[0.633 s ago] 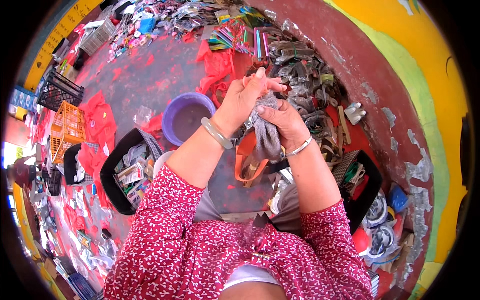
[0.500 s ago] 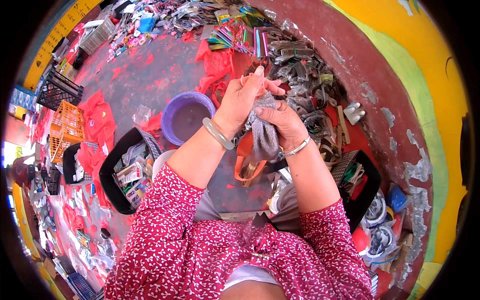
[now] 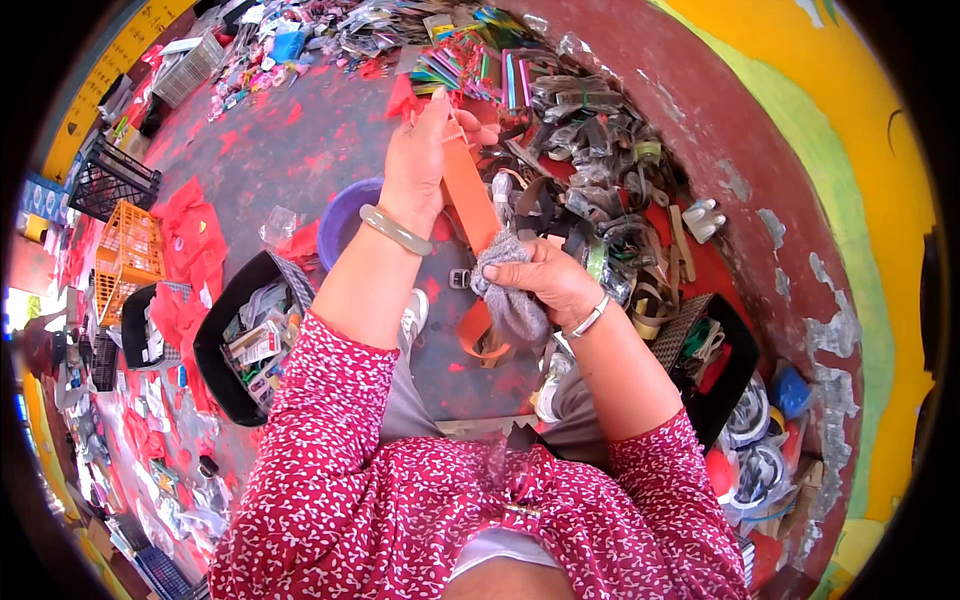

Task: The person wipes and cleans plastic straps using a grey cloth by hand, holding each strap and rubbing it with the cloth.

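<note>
The orange belt [image 3: 464, 190] is to the right of the purple basin [image 3: 340, 228], stretched at a slant between the two hands, with a loose curl below and to the right of the basin. The left hand [image 3: 420, 155], above and to the right of the basin, grips the belt's upper part; the right hand [image 3: 555, 283], farther right of the basin, pinches a bunched grey cloth [image 3: 515, 290] against the belt, though how tightly cannot be told. If the left fingers slacken, the belt could slide free and drop, since its face looks smooth. The thick cloth could slip over the belt's edge if the thumb presses off centre, and pulling against a tight pinch could twist the belt. A metal buckle [image 3: 459, 278], below and to the right of the basin, sits just beside the cloth and might snag its weave. A wide swing could tangle the curl with the heap of belts [image 3: 600, 170] well right of the basin, or knock the left forearm on the basin's rim.
</note>
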The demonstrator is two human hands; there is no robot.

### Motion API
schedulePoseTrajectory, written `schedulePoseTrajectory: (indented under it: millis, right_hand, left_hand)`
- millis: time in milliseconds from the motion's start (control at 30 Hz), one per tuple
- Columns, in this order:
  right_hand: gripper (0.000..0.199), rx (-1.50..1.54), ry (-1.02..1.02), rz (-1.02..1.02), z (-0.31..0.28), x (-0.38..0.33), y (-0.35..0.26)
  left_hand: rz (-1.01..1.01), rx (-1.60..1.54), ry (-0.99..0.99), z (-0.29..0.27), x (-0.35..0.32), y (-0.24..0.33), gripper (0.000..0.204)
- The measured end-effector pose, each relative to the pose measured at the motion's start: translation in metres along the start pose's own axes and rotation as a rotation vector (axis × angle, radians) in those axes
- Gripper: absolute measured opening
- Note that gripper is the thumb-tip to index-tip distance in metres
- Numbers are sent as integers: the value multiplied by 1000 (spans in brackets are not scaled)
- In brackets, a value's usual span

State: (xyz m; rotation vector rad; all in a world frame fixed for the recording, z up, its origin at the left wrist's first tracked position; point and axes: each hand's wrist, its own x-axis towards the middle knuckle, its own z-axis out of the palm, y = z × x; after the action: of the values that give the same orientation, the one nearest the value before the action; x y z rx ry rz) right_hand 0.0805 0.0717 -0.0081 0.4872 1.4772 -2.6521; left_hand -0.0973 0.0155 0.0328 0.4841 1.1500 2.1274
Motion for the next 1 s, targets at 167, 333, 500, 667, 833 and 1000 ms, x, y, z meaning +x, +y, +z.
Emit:
schedulePoseTrajectory:
  millis: [167,333,500,667,833,1000]
  right_hand:
    - [16,-58,24,47,-6,-8,1]
    - [28,-644,204,119,-27,-20,25]
    - [29,-188,539,-100,-69,-11,0]
    - [26,38,485,-320,-52,-14,-34]
    - [33,-80,297,-394,-48,-3,-30]
    - [34,-33,221,-380,-41,-6,-33]
  left_hand:
    - [0,51,42,-5,6,-3,36]
    - [61,-353,196,-47,33,21,34]
    - [9,-376,20,-36,27,31,21]
    - [-76,-303,-134,-16,18,-2,24]
    - [-43,-79,-209,0,9,-15,22]
    - [119,844,-238,1,8,-14,31]
